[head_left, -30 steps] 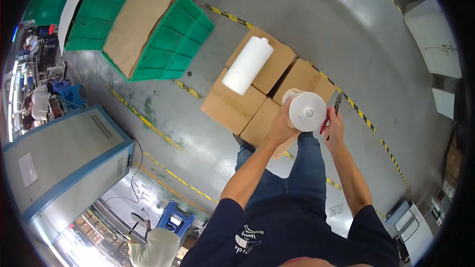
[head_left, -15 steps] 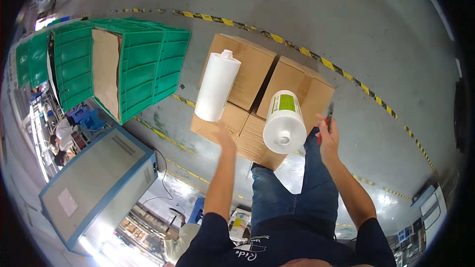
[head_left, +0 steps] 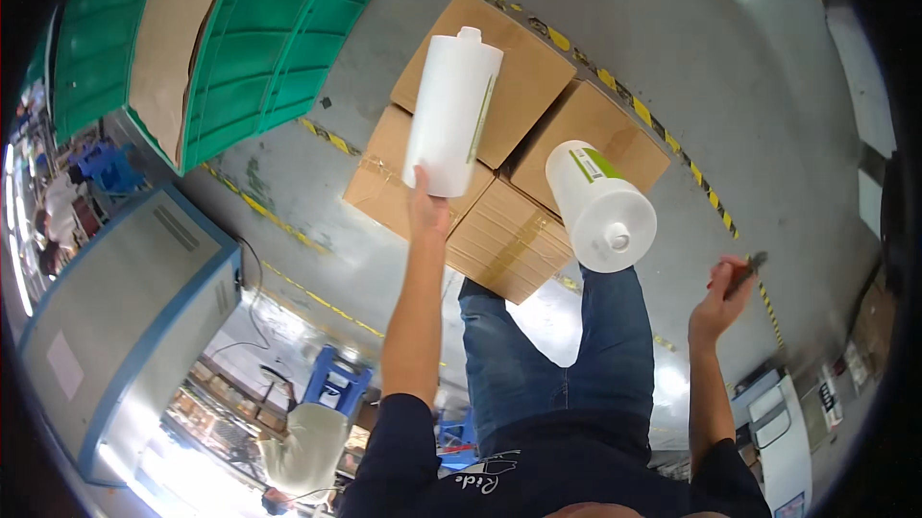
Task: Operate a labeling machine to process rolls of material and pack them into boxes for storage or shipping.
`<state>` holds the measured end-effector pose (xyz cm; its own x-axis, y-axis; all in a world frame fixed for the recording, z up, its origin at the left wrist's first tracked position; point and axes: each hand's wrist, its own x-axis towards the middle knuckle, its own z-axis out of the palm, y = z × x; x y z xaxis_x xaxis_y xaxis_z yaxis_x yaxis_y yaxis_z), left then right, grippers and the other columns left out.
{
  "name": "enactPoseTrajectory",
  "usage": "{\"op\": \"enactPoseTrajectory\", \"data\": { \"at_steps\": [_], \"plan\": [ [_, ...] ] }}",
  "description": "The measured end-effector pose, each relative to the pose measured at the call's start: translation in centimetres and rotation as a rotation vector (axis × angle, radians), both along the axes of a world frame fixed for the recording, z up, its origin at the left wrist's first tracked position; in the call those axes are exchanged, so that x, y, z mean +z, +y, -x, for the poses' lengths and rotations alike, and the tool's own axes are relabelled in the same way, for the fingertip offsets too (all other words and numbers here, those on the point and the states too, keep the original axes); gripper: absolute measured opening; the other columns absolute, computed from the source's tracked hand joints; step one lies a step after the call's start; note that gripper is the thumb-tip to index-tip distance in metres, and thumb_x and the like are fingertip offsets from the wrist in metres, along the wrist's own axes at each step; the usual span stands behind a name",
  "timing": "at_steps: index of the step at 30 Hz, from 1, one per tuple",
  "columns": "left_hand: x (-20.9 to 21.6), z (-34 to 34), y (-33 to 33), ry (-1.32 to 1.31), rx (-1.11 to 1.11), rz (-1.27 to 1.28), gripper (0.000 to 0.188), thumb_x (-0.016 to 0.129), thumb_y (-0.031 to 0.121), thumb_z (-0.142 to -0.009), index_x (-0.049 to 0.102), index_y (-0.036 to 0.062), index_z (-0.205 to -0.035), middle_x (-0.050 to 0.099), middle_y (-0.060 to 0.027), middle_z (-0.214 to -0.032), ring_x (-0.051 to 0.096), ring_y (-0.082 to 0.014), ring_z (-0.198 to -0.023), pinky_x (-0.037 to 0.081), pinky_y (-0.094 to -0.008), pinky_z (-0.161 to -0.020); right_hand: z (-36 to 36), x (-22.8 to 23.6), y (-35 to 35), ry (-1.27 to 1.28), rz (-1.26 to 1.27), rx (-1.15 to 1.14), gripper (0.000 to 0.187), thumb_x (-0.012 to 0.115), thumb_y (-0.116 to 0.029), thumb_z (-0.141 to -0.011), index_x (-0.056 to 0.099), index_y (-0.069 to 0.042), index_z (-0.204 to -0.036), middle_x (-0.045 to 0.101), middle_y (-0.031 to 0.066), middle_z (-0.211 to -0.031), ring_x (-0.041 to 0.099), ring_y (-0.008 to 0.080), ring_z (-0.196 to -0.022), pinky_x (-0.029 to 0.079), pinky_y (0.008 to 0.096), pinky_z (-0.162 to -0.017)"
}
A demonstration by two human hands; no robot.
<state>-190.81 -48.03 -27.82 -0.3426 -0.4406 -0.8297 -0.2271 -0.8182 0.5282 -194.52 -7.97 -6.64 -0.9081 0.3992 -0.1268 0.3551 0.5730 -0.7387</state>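
A large white cylindrical plastic bottle (head_left: 448, 110) with a small spout at its far end lies over the cardboard boxes, a green strip along its side. My left hand (head_left: 428, 211) is closed round its near end, thumb on top and the other fingers mostly hidden beneath. To the right, a second white bottle (head_left: 600, 206) with a green label points its spout toward me. Out to the right, away from the boxes, my right hand (head_left: 720, 305) grips a dark-headed hand tool (head_left: 748, 271) with red on its handle, seemingly pliers.
Several cardboard boxes (head_left: 509, 240) stand together on the grey floor. Green plastic crates (head_left: 269, 43) are stacked at the far left, with a grey and blue cabinet (head_left: 125, 297) nearer. Yellow-black tape (head_left: 624, 96) crosses the floor. Another person (head_left: 305, 451) is at the lower left.
My left hand has come onto the left bottle's near end and taken hold. My right hand has moved right with the tool, away from the second bottle. The view has shifted.
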Motion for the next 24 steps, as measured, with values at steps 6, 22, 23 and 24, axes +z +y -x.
{"op": "enactPoseTrajectory", "data": {
  "at_steps": [6,22,23,24],
  "plan": [
    [2.1,-7.9,3.6,0.018,0.250,-0.088,0.047,0.058,0.028,-0.095,0.050,-0.0046,-0.127,0.058,-0.0160,-0.122,0.058,-0.0240,-0.110,0.048,-0.0334,-0.094,0.1,6.9,-13.9,0.118,0.703,0.572,0.008,0.043,-0.011,-0.094,0.046,-0.011,-0.086,0.044,0.0009,-0.073,0.043,0.0127,-0.066,0.039,0.0257,-0.062],
    [3.3,-27.8,-2.6,-0.456,0.132,0.105,0.067,0.046,0.054,-0.095,0.054,-0.0057,-0.124,0.059,-0.0165,-0.118,0.058,-0.0227,-0.104,0.047,-0.0323,-0.089,-2.4,-21.2,-32.3,-0.939,-0.389,0.768,0.067,0.056,-0.057,-0.081,0.066,0.009,-0.087,0.068,0.0212,-0.080,0.064,0.0366,-0.075,0.050,0.0392,-0.067],
    [3.1,-27.3,-3.3,-0.468,0.136,0.103,0.067,0.046,0.054,-0.095,0.054,-0.0057,-0.124,0.059,-0.0165,-0.118,0.058,-0.0227,-0.104,0.047,-0.0323,-0.089,-2.2,-20.3,-33.4,-0.944,-0.328,0.750,0.069,0.055,-0.057,-0.080,0.066,0.010,-0.087,0.068,0.0221,-0.081,0.064,0.0369,-0.077,0.051,0.0393,-0.068],
    [3.2,-26.2,-3.8,-0.561,0.175,0.109,0.068,0.047,0.056,-0.094,0.055,-0.0060,-0.122,0.060,-0.0167,-0.116,0.059,-0.0235,-0.101,0.048,-0.0329,-0.087,-1.8,-19.6,-34.2,-0.945,-0.271,0.728,0.071,0.055,-0.058,-0.079,0.066,0.011,-0.088,0.068,0.0230,-0.082,0.065,0.0373,-0.079,0.051,0.0394,-0.069]
  ]
}}
